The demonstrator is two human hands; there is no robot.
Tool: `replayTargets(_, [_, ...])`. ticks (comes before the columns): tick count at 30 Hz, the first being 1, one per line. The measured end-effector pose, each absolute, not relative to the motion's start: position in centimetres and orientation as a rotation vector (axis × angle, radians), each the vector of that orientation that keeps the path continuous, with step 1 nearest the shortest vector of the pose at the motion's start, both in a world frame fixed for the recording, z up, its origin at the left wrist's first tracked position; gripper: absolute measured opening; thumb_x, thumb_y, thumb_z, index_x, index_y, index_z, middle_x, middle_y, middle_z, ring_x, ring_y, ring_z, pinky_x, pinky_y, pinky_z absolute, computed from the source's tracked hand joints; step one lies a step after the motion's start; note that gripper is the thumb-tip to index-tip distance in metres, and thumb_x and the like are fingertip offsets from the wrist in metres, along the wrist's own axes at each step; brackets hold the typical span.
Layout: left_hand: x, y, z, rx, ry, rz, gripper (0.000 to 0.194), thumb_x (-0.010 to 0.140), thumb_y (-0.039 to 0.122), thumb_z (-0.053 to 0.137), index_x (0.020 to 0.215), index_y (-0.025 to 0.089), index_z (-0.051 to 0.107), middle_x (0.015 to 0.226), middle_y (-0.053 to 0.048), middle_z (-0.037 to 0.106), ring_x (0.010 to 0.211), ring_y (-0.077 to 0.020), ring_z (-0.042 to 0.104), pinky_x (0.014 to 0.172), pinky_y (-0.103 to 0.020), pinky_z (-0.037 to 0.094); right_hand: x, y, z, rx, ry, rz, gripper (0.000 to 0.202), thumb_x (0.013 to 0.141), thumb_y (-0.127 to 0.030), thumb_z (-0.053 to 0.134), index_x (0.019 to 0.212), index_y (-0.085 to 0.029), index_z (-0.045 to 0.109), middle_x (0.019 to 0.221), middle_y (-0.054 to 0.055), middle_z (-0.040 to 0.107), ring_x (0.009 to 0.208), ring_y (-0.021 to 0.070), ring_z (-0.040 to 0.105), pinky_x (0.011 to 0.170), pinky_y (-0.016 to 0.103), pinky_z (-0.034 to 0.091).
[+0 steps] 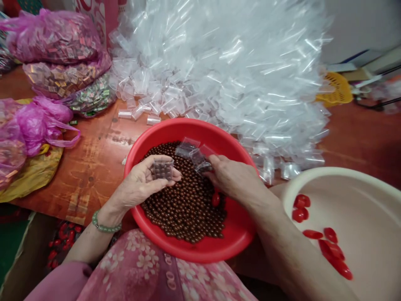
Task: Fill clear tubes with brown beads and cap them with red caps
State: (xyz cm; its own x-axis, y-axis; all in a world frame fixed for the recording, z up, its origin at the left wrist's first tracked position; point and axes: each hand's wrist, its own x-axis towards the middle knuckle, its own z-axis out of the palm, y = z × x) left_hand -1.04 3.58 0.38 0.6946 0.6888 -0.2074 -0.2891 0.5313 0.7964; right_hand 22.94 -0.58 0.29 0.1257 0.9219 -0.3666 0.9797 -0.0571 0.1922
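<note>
My left hand (148, 175) holds a small clear plastic container (163, 169) with brown balls inside, above the left part of a red basin (238, 228). Many shiny brown balls (184, 209) cover much of the basin's floor. Over its right part, my right hand (233, 173) is closed with the fingers pointing left, around the end of a clear container (203, 167). Its fingertips are partly hidden. Other clear containers (187, 149) lie on the balls just beyond. A glossy red piece (216, 199) shows right below the right hand; whether the hand touches it I cannot tell.
A tall heap of clear plastic containers (219, 71) rises behind the basin. Pink bags of small packets (59, 42) are stacked at the left. A cream basin (351, 179) with several red pieces (332, 250) stands at the right. More red pieces (64, 240) lie in a box below left.
</note>
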Motion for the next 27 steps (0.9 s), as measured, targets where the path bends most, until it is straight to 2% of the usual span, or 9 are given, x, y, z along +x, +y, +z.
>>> replayTargets(7, [-1.1,4.0,0.4,0.74,0.512,0.603,0.043,0.077,0.01,0.071,0.117,0.017,0.059,0.114,-0.01,0.072,0.107,-0.02,0.069,0.099,-0.035,0.05,23.6,-2.0,-1.3,1.972,1.878,-0.487,0.016,0.089,-0.013,0.051,0.1,-0.013,0.063,0.096,0.011,0.069,0.078,0.0206,0.068,0.06,0.028,0.037])
replayTargets(11, [-1.0,4.3,0.3,0.826,0.542,0.59,0.042,0.077,0.013,0.072,0.117,0.018,0.06,0.115,-0.01,0.071,0.109,-0.021,0.068,0.1,-0.037,0.049,24.2,-2.4,-0.8,2.069,1.95,-0.543,0.022,0.095,-0.018,0.043,0.1,-0.017,0.064,0.096,0.007,0.071,0.082,0.0169,0.067,0.072,0.025,0.043])
replayTargets(15, [-0.7,4.3,0.3,1.071,0.67,0.589,0.03,0.081,0.022,0.071,0.111,0.017,0.065,0.106,-0.007,0.073,0.1,-0.0171,0.068,0.093,-0.03,0.05,25.7,-3.5,1.1,2.296,1.929,-0.547,0.025,0.095,-0.022,0.043,0.095,-0.018,0.067,0.095,0.008,0.072,0.082,0.0194,0.066,0.072,0.027,0.043])
replayTargets(19, [-0.4,4.1,0.6,1.356,0.749,0.522,0.022,0.081,0.024,0.071,0.102,0.017,0.07,0.093,-0.004,0.073,0.089,-0.0157,0.067,0.082,-0.026,0.05,26.1,-4.9,2.7,2.248,1.846,-0.655,0.021,0.092,-0.02,0.048,0.09,-0.02,0.069,0.091,0.006,0.074,0.081,0.0192,0.067,0.07,0.026,0.043])
replayTargets(22, [-0.3,3.9,0.6,1.459,0.806,0.592,0.024,0.08,0.024,0.07,0.103,0.017,0.072,0.1,-0.005,0.074,0.093,-0.0171,0.067,0.087,-0.029,0.051,25.0,-5.3,2.9,2.063,1.815,-0.739,0.019,0.09,-0.017,0.05,0.091,-0.02,0.068,0.091,0.005,0.075,0.085,0.0185,0.069,0.07,0.024,0.044])
replayTargets(25, [-0.2,3.8,0.4,1.625,0.874,0.626,0.025,0.082,0.023,0.068,0.106,0.018,0.073,0.107,-0.006,0.073,0.097,-0.0179,0.066,0.092,-0.031,0.049,23.1,-5.3,2.5,1.95,1.737,-0.63,0.017,0.091,-0.025,0.052,0.099,-0.016,0.065,0.092,0.012,0.074,0.088,0.0244,0.071,0.067,0.028,0.044])
replayTargets(27, [-0.2,3.7,0.2,1.687,0.863,0.589,0.026,0.083,0.024,0.067,0.107,0.019,0.073,0.109,-0.005,0.073,0.098,-0.018,0.065,0.094,-0.032,0.048,22.1,-5.2,1.8,1.951,1.7,-0.558,0.023,0.092,-0.022,0.05,0.108,-0.012,0.061,0.091,0.016,0.073,0.087,0.0281,0.071,0.064,0.031,0.044])
